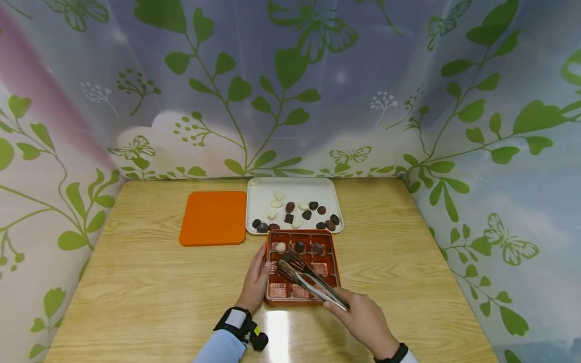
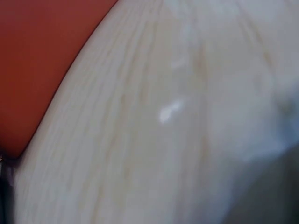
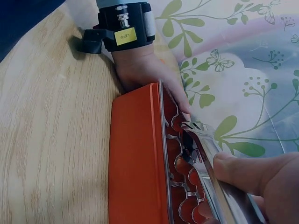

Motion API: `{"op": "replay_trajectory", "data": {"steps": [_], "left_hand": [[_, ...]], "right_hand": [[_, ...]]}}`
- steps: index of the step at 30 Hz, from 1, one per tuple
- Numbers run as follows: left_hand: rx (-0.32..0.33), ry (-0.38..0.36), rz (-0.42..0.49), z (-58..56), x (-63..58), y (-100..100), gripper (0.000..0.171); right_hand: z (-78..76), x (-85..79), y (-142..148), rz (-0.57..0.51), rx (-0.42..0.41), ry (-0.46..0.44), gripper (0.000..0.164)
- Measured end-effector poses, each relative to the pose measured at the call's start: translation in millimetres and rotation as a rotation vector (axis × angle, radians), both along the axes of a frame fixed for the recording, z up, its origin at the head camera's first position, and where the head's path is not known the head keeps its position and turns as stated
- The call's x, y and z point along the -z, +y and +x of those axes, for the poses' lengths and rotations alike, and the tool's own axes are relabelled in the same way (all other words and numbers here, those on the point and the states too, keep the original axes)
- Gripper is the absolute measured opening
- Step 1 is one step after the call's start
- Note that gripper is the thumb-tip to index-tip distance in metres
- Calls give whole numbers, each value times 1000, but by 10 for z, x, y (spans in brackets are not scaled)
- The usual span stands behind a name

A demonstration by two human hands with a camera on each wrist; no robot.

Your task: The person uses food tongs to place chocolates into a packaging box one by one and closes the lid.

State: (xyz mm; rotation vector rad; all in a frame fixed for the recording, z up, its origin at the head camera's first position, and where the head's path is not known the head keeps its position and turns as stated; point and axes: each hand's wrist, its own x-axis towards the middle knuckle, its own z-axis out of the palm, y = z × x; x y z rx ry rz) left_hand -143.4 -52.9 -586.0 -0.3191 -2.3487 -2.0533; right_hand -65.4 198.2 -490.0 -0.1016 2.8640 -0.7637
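An orange-red box (image 1: 302, 303) with a clear-lined, compartmented insert stands on the table. Its back row holds a pale chocolate (image 1: 280, 247), a dark chocolate (image 1: 299, 246) and a brown chocolate (image 1: 318, 248). My left hand (image 1: 255, 282) rests against the box's left side, its fingers stretched along the wall. My right hand (image 1: 363, 320) grips metal tongs (image 1: 324, 289), thumb on top (image 3: 233, 170). The tong tips reach over the middle row's left part. In the right wrist view, a dark piece (image 3: 188, 144) shows at the tips; whether they pinch it, I cannot tell.
Behind the box, a white tray (image 1: 295, 183) bears several white, brown and dark chocolates, many near its front edge. Left of the tray lies a flat orange lid (image 1: 213, 218). A patterned curtain (image 1: 290, 126) rises at the back edge of the wooden table (image 1: 159, 292).
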Motion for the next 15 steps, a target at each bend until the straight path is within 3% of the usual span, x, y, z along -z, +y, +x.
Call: {"op": "replay_trajectory", "data": {"steps": [8,15], "left_hand": [[21,-1,4,-7,-6,0,52],[-17,4,4,-91,321,17,53]], "right_hand": [[-8,34,-1,2,3,-4,53],[-18,54,0,-18,13,-21,58]]}}
